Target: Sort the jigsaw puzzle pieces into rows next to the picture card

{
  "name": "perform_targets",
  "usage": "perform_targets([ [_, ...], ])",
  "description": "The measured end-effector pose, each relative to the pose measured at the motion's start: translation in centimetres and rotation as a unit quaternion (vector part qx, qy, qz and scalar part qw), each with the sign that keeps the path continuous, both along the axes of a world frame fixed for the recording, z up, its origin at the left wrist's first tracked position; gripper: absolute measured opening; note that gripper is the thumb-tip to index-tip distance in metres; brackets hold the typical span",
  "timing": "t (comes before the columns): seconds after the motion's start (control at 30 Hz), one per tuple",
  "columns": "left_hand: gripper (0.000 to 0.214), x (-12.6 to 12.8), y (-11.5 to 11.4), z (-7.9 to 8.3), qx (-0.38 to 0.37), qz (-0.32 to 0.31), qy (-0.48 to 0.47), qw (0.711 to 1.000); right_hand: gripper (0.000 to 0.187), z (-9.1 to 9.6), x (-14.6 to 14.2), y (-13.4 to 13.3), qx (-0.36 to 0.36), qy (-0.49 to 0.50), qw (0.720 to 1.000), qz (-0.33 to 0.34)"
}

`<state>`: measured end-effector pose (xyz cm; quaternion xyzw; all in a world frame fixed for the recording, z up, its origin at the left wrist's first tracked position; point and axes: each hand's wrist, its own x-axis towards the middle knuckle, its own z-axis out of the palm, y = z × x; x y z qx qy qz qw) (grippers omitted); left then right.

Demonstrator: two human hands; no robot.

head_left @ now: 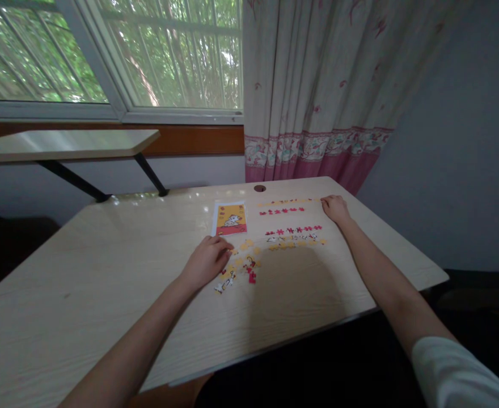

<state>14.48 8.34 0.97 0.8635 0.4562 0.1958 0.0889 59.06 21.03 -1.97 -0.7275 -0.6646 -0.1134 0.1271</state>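
Note:
My left hand (pixel 207 261) rests at the left edge of a loose heap of jigsaw puzzle pieces (pixel 249 262), fingers curled together; what is under its fingertips is hidden. The heap has yellow, white and red pieces. At the far right of the desk, my right hand (pixel 335 209) pinches a small yellow puzzle piece (pixel 321 199) at the end of the top row of yellow pieces (pixel 292 201). Below that lie a row of red pieces (pixel 282 211), another red row (pixel 294 230), a row of white pieces (pixel 296 238) and a yellow row (pixel 294 245).
A picture card (pixel 232 219) with a white animal on yellow and red lies behind the heap. The pale wooden desk (pixel 117 272) has a round cable hole (pixel 259 188) at its back edge. A raised shelf (pixel 71 143) stands at the back left; a curtain (pixel 304 96) hangs behind.

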Motion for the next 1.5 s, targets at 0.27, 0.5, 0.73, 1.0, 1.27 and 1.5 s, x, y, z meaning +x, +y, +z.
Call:
perform_targets([
  [0.27, 0.022, 0.0, 0.0, 0.0, 0.001, -0.002, -0.003, 1.000, 0.037, 0.4, -0.3, -0.5, 0.001, 0.003, 0.999, 0.033],
  [0.5, 0.022, 0.0, 0.0, -0.1, 0.000, -0.001, -0.002, 1.000, 0.036, 0.7, -0.7, -0.7, -0.026, 0.003, 0.998, 0.057],
  [0.73, 0.021, 0.1, -0.1, 0.2, -0.001, 0.002, 0.003, 1.000, 0.037, 0.6, -0.6, -0.8, 0.013, 0.012, 0.999, 0.033],
  [1.0, 0.024, 0.1, -0.1, 0.1, -0.006, 0.009, 0.005, 1.000, 0.039, 0.3, -0.4, -0.4, -0.011, 0.026, 1.000, -0.003],
  [1.27, 0.021, 0.0, 0.1, 0.1, -0.012, 0.009, 0.007, 1.000, 0.040, 0.6, -0.7, -0.7, -0.004, 0.022, 1.000, -0.001],
  [1.5, 0.017, -0.1, 0.6, -0.6, -0.033, 0.008, -0.021, 0.999, 0.035, 3.3, -4.7, -2.8, 0.074, -0.037, 0.987, 0.134],
])
